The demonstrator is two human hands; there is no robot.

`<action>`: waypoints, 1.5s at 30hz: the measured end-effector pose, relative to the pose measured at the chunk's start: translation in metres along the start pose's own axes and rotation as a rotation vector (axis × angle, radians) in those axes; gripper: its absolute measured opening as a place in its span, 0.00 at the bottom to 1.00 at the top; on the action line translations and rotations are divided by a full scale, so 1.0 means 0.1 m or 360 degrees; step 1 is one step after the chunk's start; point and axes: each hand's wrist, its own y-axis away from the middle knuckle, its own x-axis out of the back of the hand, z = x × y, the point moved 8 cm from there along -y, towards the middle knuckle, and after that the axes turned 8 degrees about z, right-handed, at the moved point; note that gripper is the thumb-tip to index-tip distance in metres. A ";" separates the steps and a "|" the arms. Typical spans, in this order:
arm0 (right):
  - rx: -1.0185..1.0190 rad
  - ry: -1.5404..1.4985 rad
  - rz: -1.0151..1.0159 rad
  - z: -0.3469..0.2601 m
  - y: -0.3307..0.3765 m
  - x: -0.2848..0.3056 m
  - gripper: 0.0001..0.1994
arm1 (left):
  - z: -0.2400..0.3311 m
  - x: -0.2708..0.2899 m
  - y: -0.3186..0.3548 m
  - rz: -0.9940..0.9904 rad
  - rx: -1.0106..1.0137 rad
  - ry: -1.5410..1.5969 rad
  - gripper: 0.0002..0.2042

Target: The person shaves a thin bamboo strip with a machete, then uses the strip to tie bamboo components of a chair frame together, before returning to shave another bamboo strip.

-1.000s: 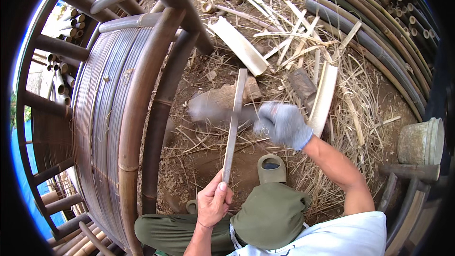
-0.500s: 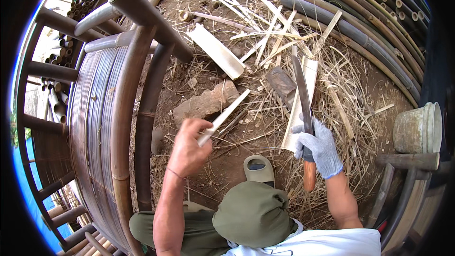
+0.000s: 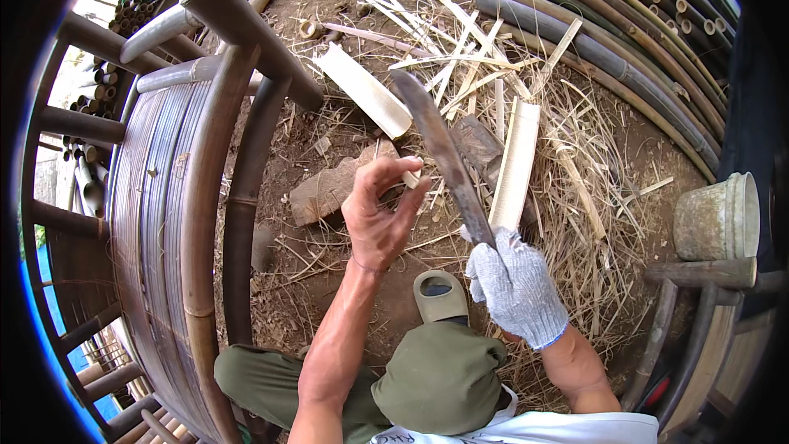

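Observation:
My bare left hand [image 3: 380, 218] pinches a pale bamboo strip [image 3: 412, 179] between thumb and fingertips; only its short end shows. Wrapped round a machete [image 3: 448, 156] is my right hand [image 3: 519, 284], in a grey knitted glove. The long dark blade points up and to the left, its tip beyond my left hand, and the glove hides the handle. Just right of the blade a split bamboo half [image 3: 517, 164] lies with its hollow side up, leaning by a dark wooden block [image 3: 478, 146]. A second split bamboo half [image 3: 362, 89] rests farther off.
A bamboo bench [image 3: 156, 197] fills the left side. Shavings and strips [image 3: 575, 222] litter the dirt floor. Bamboo poles [image 3: 608, 57] are stacked at the far right, with a dirty bucket [image 3: 711, 218] nearer. A brown block [image 3: 325, 191] lies behind my left hand.
My left hand has moved right and up with the strip, which has turned so that little of it shows. The machete has swung to the left, its blade nearing that hand.

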 end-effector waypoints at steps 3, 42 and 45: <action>0.0385 0.0200 0.0071 -0.22 -0.03 -0.04 0.13 | 0.04 -0.01 0.06 -0.0076 0.0037 -0.0100 0.20; 0.0657 0.1329 -0.0039 -0.48 -0.16 -0.03 0.07 | 1.26 -0.02 -0.64 -0.0269 -0.0092 -0.1050 0.17; 0.0995 0.1523 0.0080 -0.60 -0.14 0.00 0.06 | 1.92 -0.54 -1.03 -0.0289 -0.0702 -0.0735 0.11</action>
